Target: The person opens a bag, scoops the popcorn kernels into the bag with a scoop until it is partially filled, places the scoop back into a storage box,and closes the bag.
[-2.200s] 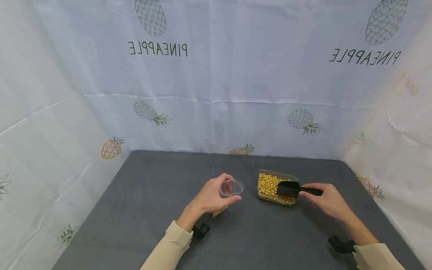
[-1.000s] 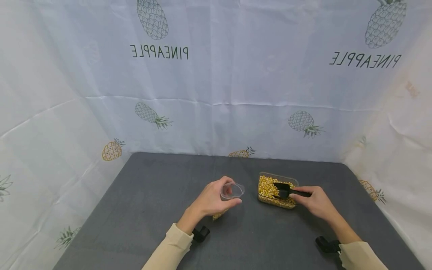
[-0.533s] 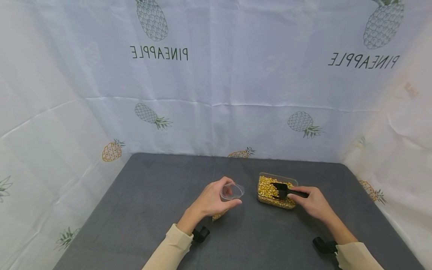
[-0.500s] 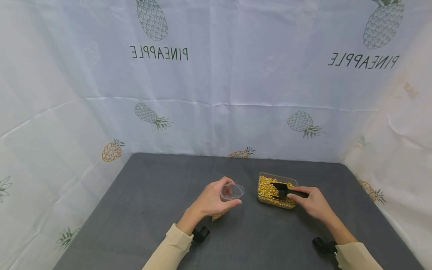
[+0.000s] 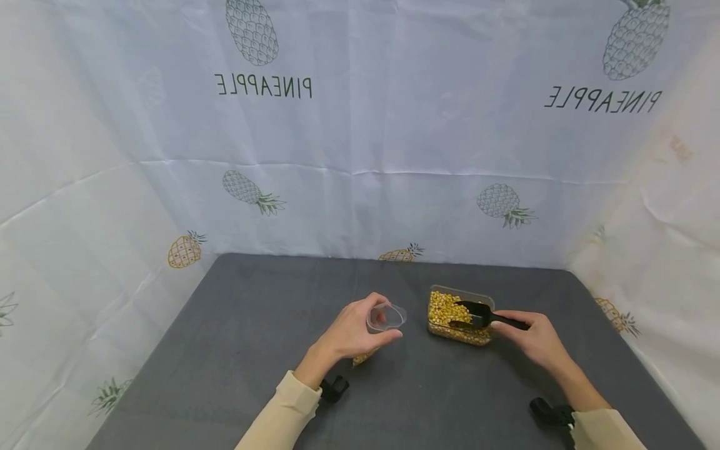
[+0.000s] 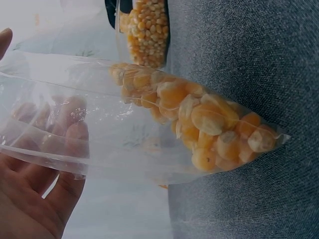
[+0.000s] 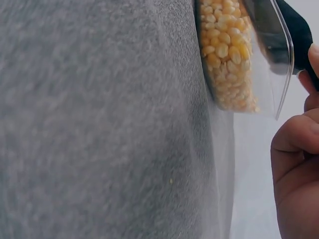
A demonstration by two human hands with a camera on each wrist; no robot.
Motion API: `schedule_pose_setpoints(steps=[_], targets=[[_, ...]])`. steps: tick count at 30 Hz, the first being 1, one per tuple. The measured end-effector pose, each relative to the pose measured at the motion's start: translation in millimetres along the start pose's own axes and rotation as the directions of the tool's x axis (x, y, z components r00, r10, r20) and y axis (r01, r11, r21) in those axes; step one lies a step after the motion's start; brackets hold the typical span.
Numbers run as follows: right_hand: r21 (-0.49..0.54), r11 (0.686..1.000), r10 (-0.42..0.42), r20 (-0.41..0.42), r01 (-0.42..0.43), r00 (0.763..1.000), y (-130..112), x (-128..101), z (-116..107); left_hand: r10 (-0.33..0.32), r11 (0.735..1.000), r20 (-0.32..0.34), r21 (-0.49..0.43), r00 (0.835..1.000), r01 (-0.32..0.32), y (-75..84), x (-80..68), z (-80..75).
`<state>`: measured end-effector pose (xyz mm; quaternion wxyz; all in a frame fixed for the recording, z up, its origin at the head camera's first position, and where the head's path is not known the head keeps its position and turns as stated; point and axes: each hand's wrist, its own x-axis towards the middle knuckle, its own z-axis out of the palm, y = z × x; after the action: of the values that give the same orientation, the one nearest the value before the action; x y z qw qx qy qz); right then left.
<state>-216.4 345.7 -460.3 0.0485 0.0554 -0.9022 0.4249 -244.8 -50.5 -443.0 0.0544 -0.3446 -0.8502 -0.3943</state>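
Note:
My left hand (image 5: 351, 333) holds a clear plastic bag (image 5: 385, 317) with its mouth open, left of the container. The bag (image 6: 149, 129) has yellow corn kernels (image 6: 214, 129) in its bottom corner, which rests on the grey table. My right hand (image 5: 531, 337) grips the handle of a black scoop (image 5: 478, 314). The scoop's bowl sits in the clear rectangular container (image 5: 458, 315) of corn kernels and carries some kernels. In the right wrist view the container (image 7: 234, 59) and the black scoop handle (image 7: 296, 35) show beside my fingers (image 7: 296, 149).
The grey table (image 5: 253, 350) is bordered by white pineapple-print sheeting (image 5: 360, 156) at the back and both sides. Black wrist-camera mounts (image 5: 333, 389) sit under my forearms.
My right hand pushed the scoop down into the corn, then drew it back to the right with kernels in it. My left hand and the bag stayed still.

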Motion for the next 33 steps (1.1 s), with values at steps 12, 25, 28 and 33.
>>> schedule_pose_setpoints(steps=[12,25,28,33], targets=[[0.215,0.977,0.005,0.014,-0.007,1.0,2.6,-6.1,-7.7,-0.024,1.0,0.003,0.0,1.0,0.024,0.7,0.9,-1.9],[0.257,0.965,-0.043,-0.033,0.05,0.999,-7.7,-7.0,-6.6,-0.041,0.999,0.004,-0.005,0.999,0.041,0.3,-0.2,-1.3],[0.266,0.962,-0.054,-0.041,0.063,0.998,-12.7,-7.8,-5.6,-0.04,0.999,0.007,-0.003,0.999,0.04,0.0,-0.4,-0.7],[0.28,0.957,-0.067,-0.053,0.079,0.996,-21.3,-8.6,-4.0,-0.031,1.0,0.006,0.002,1.0,0.031,0.4,0.1,-0.4]])
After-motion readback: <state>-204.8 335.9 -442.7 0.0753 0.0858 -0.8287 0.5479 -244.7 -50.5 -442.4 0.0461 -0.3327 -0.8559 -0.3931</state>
